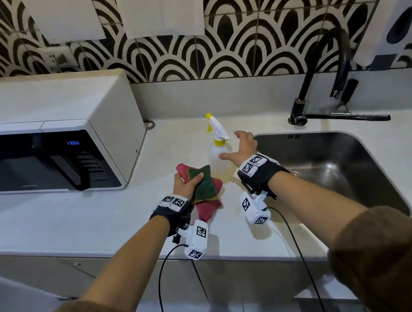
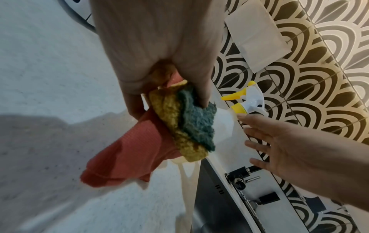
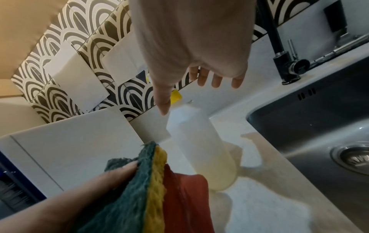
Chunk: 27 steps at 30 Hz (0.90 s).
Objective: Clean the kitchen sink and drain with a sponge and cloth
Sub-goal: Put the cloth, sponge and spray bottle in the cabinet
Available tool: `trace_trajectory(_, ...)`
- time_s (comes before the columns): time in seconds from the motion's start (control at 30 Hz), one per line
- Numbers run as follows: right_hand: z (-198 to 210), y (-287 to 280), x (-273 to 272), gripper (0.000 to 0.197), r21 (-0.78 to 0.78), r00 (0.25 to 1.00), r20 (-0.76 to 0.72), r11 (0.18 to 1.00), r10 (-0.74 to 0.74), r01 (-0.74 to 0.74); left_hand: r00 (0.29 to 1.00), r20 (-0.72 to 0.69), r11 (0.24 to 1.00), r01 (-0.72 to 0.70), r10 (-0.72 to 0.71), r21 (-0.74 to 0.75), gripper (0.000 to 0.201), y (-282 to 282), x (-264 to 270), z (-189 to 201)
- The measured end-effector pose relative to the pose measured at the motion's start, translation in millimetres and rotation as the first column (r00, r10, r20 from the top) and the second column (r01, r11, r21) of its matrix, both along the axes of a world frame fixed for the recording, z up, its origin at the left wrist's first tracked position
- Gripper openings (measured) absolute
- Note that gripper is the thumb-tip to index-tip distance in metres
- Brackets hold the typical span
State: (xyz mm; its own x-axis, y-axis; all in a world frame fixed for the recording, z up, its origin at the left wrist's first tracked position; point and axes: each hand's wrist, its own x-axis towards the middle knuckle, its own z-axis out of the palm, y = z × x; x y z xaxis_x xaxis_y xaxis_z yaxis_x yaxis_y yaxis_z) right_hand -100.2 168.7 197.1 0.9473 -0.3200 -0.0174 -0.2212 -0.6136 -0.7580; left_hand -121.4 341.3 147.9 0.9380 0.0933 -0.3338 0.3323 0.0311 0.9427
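The left hand (image 1: 185, 185) grips a green-and-yellow scouring sponge (image 1: 203, 184) stacked on a folded red cloth (image 1: 208, 207), thumb across the green face, both lifted just above the pale stone desk (image 1: 76, 219). Both look soft and light, so a pinch across the stack should hold them, though the cloth hangs loose below and could slip free. The right hand (image 1: 242, 148) is released, fingers spread just beside the translucent plastic spray bottle with a yellow-and-white trigger head (image 1: 220, 155), not yet touching it as far as can be told. The bottle looks nearly empty, so probably light and easy to tip; the narrow neck under the trigger seems the surest place for a grip. The steel sink (image 1: 373, 148) lies to the right; its drain (image 3: 357, 159) is cut off by the frame edge in the right wrist view and hidden behind the forearm in the head view.
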Motion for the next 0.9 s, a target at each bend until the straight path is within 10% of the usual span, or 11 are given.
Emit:
trace_trajectory(0.17,6,11,23,0.082,0.056,0.997,0.035,0.996,0.073,-0.075,0.998,0.066,0.998,-0.01,0.006,0.055,0.038,-2,3,8)
trace_trajectory(0.5,-3,22,35,0.02,0.205,0.989,0.148,0.978,-0.003,-0.028,0.993,0.117,0.998,0.009,-0.016,0.062,0.031,-6,14,13)
trace_trajectory(0.9,30,-36,-53,0.028,0.113,0.985,0.134,0.99,-0.105,0.09,0.957,0.214,0.98,0.186,-0.196,0.066,0.032,-53,-36,36)
